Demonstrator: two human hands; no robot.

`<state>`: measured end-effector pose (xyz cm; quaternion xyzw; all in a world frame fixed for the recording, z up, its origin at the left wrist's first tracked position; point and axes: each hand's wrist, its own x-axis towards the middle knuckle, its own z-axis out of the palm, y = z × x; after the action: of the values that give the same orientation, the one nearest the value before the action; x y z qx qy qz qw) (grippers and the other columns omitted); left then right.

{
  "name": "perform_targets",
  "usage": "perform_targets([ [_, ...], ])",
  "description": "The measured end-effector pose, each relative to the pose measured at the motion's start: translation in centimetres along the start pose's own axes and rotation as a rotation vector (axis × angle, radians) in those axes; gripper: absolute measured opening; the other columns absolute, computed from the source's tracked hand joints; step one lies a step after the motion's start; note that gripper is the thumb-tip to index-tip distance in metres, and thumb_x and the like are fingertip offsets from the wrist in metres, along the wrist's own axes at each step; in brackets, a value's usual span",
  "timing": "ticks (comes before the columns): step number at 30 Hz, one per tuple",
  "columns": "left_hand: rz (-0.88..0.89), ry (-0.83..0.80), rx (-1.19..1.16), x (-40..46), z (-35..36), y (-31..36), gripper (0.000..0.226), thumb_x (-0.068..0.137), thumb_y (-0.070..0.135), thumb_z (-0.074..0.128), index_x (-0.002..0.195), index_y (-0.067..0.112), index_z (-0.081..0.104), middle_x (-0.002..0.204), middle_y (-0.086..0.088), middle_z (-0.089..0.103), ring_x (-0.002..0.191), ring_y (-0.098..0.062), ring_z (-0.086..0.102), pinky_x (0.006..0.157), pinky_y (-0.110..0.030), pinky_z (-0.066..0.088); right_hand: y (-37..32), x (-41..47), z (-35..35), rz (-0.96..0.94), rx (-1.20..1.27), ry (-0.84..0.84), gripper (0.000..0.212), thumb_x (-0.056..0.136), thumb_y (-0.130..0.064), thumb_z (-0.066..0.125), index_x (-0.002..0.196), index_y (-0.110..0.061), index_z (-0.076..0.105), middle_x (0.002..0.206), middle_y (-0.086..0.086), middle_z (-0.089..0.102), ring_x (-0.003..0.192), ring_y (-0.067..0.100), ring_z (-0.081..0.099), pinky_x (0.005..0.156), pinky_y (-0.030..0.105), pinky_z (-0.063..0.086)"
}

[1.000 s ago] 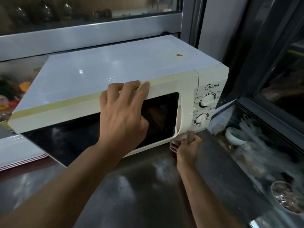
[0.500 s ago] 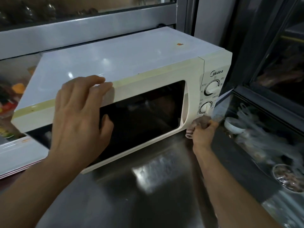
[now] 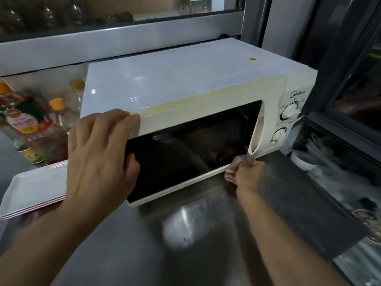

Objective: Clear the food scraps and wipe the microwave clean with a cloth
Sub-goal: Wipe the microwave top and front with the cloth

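A cream microwave (image 3: 185, 83) with a dark glass door and two dials sits on a steel counter (image 3: 198, 240). Its door is closed. My left hand (image 3: 101, 159) grips the door's upper left corner, fingers over the top edge and thumb on the glass. My right hand (image 3: 246, 174) holds a pale pinkish cloth (image 3: 232, 171) bunched in its fist, pressed against the door's lower right corner just under the handle. The inside of the microwave is too dark to make out.
White trays (image 3: 35, 188) are stacked on the left. Sauce bottles (image 3: 26, 129) with orange caps stand behind them. A dark mat (image 3: 305, 203) lies on the counter at right, beside a glass case holding a white bowl (image 3: 303, 162) and dishes.
My left hand has slid left along the door's top edge to its upper left corner. My right hand with the cloth stays at the door's lower right corner. The view shifted.
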<state>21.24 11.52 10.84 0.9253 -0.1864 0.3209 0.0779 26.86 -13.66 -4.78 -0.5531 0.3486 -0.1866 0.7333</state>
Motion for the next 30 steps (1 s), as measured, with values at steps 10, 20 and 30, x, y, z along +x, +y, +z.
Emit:
perform_targets([
  [10,-0.065,0.059,-0.043,-1.0,-0.1,-2.3,0.051,0.069,0.004,0.06,0.119,0.0,0.058,0.119,-0.02,0.054,0.106,-0.044,0.043,0.09,-0.042,0.032,1.5,-5.0,3.2,0.121,0.022,-0.051,0.028,0.091,0.009,0.036,0.082,-0.017,0.036,0.058,0.013,0.047,0.031,0.016,0.046,0.033,0.022,0.041],
  [20,-0.01,0.057,-0.065,-1.7,-0.4,-3.2,0.065,0.066,-0.004,0.062,0.13,0.005,0.053,0.127,-0.016,0.053,0.108,-0.039,0.04,0.088,-0.039,0.033,1.1,-4.5,2.3,0.059,-0.061,0.024,0.015,0.091,0.005,0.047,0.094,-0.009,0.043,0.066,0.016,0.054,0.03,0.015,0.055,0.031,0.026,0.046],
  [30,0.097,0.049,-0.244,-2.1,-1.1,-4.8,0.052,0.068,-0.017,0.055,0.119,-0.009,0.055,0.131,-0.022,0.052,0.12,-0.036,0.047,0.106,-0.029,0.031,2.8,-7.0,5.7,0.154,-0.03,0.015,0.024,0.093,0.004,0.034,0.1,0.001,0.056,0.067,0.02,0.055,0.048,0.026,0.054,0.036,0.028,0.049],
])
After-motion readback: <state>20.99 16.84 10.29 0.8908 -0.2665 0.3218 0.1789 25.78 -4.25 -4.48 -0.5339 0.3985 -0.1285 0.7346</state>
